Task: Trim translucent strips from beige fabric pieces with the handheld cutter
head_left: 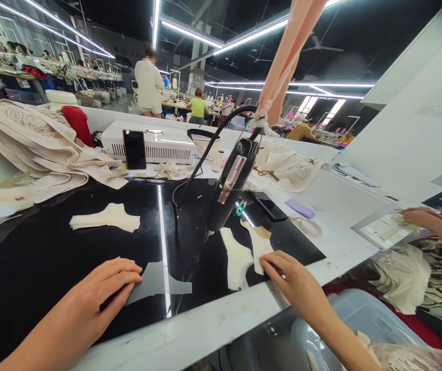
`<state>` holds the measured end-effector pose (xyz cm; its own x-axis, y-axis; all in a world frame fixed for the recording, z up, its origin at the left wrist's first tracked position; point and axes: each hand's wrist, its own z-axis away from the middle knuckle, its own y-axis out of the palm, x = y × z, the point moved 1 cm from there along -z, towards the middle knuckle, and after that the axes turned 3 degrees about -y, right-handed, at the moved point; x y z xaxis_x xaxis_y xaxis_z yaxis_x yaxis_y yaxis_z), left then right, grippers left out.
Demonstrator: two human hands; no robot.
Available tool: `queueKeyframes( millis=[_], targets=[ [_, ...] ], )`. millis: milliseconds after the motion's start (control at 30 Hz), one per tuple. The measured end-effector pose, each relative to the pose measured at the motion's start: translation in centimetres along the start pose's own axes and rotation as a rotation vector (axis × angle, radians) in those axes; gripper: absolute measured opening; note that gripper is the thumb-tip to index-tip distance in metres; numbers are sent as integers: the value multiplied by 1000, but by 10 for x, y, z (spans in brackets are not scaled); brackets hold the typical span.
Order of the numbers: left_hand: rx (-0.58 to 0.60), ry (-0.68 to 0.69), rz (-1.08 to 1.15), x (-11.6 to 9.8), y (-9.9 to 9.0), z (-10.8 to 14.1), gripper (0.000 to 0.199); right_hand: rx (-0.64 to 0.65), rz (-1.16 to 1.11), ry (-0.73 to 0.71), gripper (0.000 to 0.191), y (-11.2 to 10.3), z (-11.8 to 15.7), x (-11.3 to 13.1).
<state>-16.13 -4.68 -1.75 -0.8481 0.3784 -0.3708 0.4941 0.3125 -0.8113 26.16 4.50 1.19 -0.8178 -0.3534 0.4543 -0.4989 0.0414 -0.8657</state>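
My left hand (pixel 99 293) rests on the black glossy mat, its thumb and fingers closed at the left end of a grey translucent shaped piece (pixel 161 281) lying flat. My right hand (pixel 292 278) pinches the near end of a cream fabric piece (pixel 259 239) with thumb and forefinger. Left of that piece lies a pale yellow shaped stack (pixel 236 260). A similar pale stack (pixel 107 218) sits farther back on the left. Between my hands hangs a black handheld cutter-like tool (pixel 231 188), its tip just above the mat.
Pink cloth (pixel 283 62) suspends the tool. Behind stand a white vented box (pixel 167 147) and a phone (pixel 135 149). Folded beige fabric (pixel 47 144) is heaped on the left. A dark flat device (pixel 269 205) lies beyond my right hand. A co-worker's hand (pixel 418 216) is at far right.
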Motion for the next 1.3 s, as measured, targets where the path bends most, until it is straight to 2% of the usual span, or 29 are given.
queueKeyframes(
  millis=[233,367,467,600,700,833,967,1133,1300],
  targets=[
    [45,-29,-71,17,6,9,29,-21,-169,103,35,-2,-7,-8],
    [80,45,-108,14,4,11,29,-61,-253,171,40,-8,-9,-10],
    [128,136,-109,-13,-1,-2,27,-78,-308,204,42,-11,-9,-10],
    [231,346,29,-79,0,-37,19,-79,-360,222,45,-12,-10,-10],
    [272,438,126,-123,16,-68,27,-71,-360,204,47,-10,-11,-12],
    [307,465,112,-151,49,-104,26,-85,-294,98,38,-10,-7,-12],
    [303,540,97,-155,73,-127,23,-56,-181,-56,22,-8,6,-4],
    [326,544,98,-152,87,-137,23,-44,42,-212,13,4,15,13],
    [315,576,91,-147,96,-143,28,-55,226,-309,21,18,9,22]
  ],
)
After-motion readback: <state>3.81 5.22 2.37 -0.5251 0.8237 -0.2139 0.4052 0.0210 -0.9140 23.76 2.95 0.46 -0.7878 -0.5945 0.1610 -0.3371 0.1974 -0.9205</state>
